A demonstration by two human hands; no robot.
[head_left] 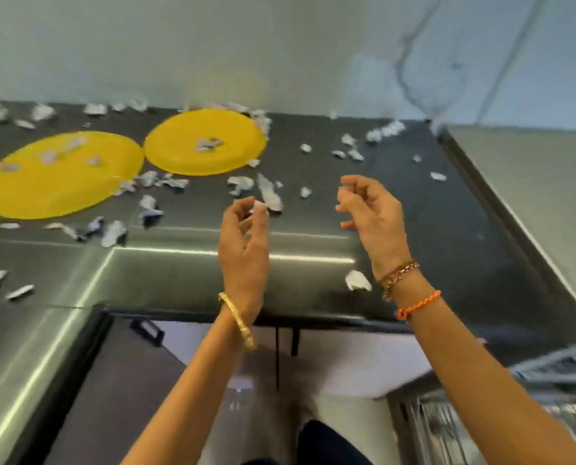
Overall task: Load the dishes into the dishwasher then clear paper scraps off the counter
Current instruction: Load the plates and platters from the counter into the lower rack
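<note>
Two yellow plates lie on the dark steel counter (414, 203): a larger one (62, 182) at the left and a second (206, 142) further back, each with paper scraps on it. Several crumpled paper scraps (270, 196) are strewn over the counter. My left hand (244, 243) hovers above the counter's middle with fingers loosely curled; a small white scrap shows at its fingertips, and I cannot tell whether it is pinched. My right hand (370, 213) hangs to its right, fingers loosely curled and holding nothing.
A lone scrap (357, 280) lies near the counter's front edge by my right wrist. A pale wall rises behind the counter. A steel surface (531, 182) adjoins at the right. At the lower right shows a wire dishwasher rack (531, 397).
</note>
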